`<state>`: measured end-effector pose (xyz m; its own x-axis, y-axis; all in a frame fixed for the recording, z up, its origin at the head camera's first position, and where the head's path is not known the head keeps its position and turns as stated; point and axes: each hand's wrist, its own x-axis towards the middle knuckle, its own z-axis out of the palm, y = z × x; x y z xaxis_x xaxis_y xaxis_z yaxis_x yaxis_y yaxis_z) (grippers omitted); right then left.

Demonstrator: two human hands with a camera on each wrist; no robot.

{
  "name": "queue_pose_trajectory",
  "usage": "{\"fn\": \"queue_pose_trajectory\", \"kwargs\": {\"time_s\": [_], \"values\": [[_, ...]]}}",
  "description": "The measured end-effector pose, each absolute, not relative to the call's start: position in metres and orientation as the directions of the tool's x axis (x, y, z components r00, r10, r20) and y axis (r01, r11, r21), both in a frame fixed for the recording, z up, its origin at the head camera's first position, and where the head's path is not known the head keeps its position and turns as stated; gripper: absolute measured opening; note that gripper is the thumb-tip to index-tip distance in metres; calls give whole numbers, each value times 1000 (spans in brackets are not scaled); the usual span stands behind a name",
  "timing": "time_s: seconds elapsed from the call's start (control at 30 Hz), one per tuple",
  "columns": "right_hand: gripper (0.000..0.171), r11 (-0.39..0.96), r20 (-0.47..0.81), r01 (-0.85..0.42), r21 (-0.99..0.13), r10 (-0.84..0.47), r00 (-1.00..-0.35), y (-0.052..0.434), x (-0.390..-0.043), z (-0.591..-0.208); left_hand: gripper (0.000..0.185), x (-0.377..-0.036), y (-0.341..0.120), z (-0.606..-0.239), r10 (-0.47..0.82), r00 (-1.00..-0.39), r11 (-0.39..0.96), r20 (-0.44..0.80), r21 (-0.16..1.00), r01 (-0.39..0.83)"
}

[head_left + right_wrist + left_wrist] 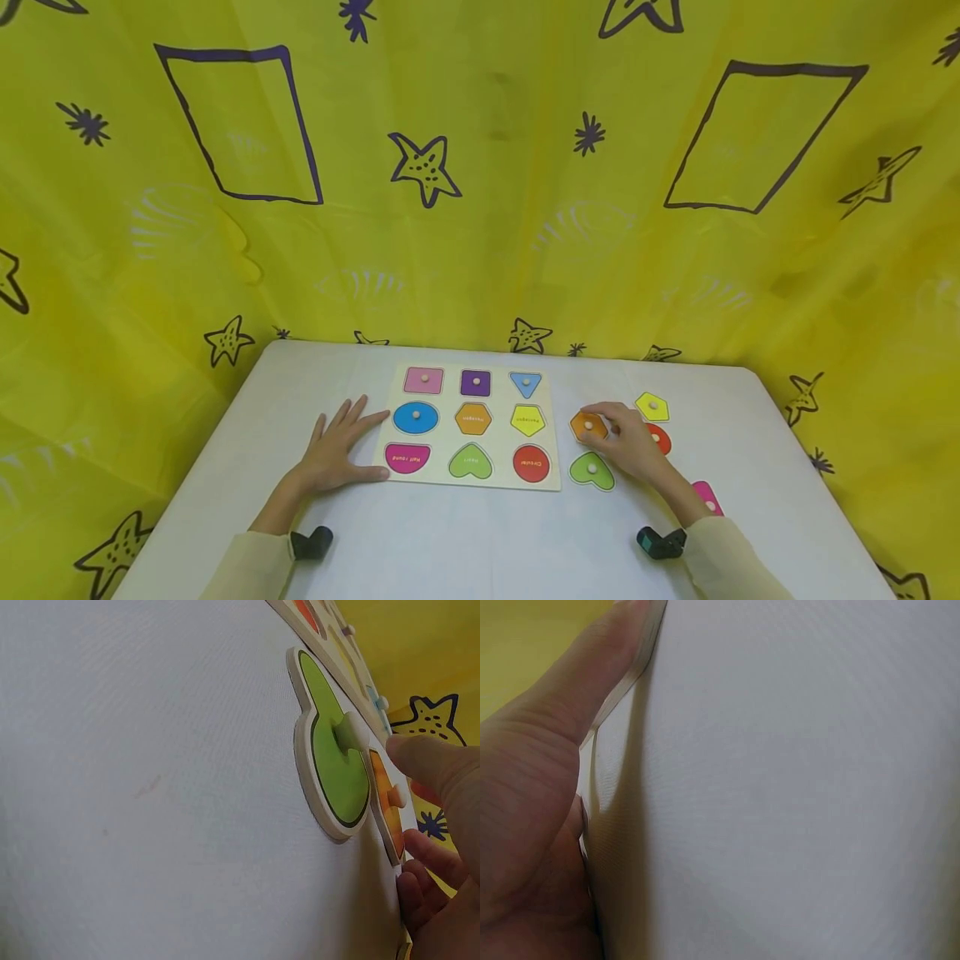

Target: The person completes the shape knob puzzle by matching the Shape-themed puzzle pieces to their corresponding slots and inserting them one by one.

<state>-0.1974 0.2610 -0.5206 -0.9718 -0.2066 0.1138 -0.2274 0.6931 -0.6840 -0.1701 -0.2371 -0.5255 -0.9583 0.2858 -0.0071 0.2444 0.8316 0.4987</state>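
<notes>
Hexagon [581, 427], in orange, sits to the right of the board [501, 417] on the white counter [480, 546] in the head view, its knob [588, 426] facing up. 2 opposite corners point left and right, so its slight long axis runs roughly along the board's longer side, much as the orange slot [473, 419] lies. The right hand [628, 440] has its thumb and forefinger around the piece. The green heart [592, 472] is just beside it, on the near side, tip pointing away from the person; a dropped thumb might well nudge it. Twisting the hexagon could put its corners out of line with the slot. The left hand [335, 452] is spread at the board's left edge, its grip apart.

From the left wrist, the thumb meets the board's pale edge. Too hard a push there could slide the board across the counter.

From the right wrist, the hexagon appears nearly edge-on behind the heart. Thumb and fingers stand apart on either side of the knob, which they do not seem to pinch; whether the grip is clamped on the hexagon's rim cannot be told. Such a hold, if it is 1, would probably be shallow, and a fingertip slipping off the thin edge could tip the piece.
</notes>
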Motion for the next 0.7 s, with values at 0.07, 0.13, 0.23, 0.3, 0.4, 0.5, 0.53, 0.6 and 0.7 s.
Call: {"fn": "queue_pose_trajectory", "kwargs": {"time_s": [0.07,0.13,0.23,0.3,0.4,0.5,0.53,0.6,0.7], "values": [[38,692,116,-223,-686,-199,-973,261,-198,-522,95,-170,-237,-526,288,-958,831,-5,497,247],[35,696,119,-218,-684,-188,-975,262,-199,-523,95,-170,-237,-526,289,-957,832,-4,495,249],[30,709,119,-206,-675,-171,-978,262,-200,-526,95,-170,-237,-525,291,-957,831,-4,496,251],[28,719,116,-194,-667,-157,-981,262,-200,-528,95,-170,-237,-525,293,-956,829,-5,500,251],[24,730,109,-177,-660,-140,-984,263,-200,-529,95,-170,-237,-524,296,-955,825,-6,506,252],[21,729,111,-172,-662,-132,-985,263,-200,-530,95,-170,-237,-524,297,-955,826,-9,504,252],[20,729,115,-174,-662,-131,-985,262,-200,-531,95,-170,-237,-524,297,-955,826,-11,505,251],[17,730,123,-177,-660,-128,-984,262,-200,-531,95,-170,-237,-524,296,-955,827,-13,504,250],[15,733,132,-180,-656,-123,-984,262,-200,-532,95,-170,-237,-523,293,-956,825,-19,510,243]]}}
